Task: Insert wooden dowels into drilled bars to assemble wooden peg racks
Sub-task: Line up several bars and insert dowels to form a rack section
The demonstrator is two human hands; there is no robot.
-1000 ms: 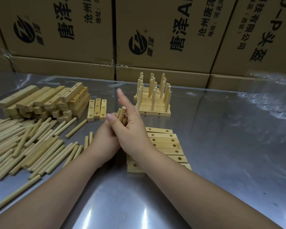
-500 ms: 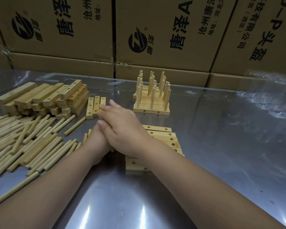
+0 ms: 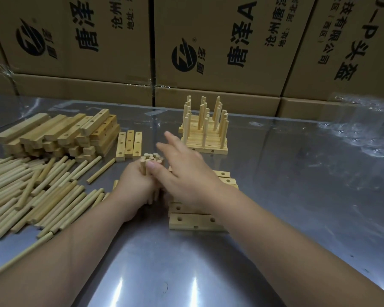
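Observation:
My left hand (image 3: 134, 187) grips an upright bundle of short wooden dowels (image 3: 151, 159), their round ends showing above my fist. My right hand (image 3: 186, 173) hovers just right of the bundle, fingers stretched out and blurred, thumb close to the dowels. Under my right hand lies a row of drilled bars (image 3: 191, 220) side by side, holes facing up. Finished peg racks (image 3: 205, 134) stand stacked behind, dowels pointing up.
Loose dowels (image 3: 31, 191) lie in a heap at the left on the steel table (image 3: 297, 196). A stack of drilled bars (image 3: 60, 134) sits behind them, with three bars (image 3: 129, 145) beside it. Cardboard boxes (image 3: 208, 41) wall the back. Clear plastic wrap (image 3: 364, 129) lies far right.
My right hand lifted off the top of the dowel bundle and swung right with its fingers spread. The dowel ends now show above my left fist.

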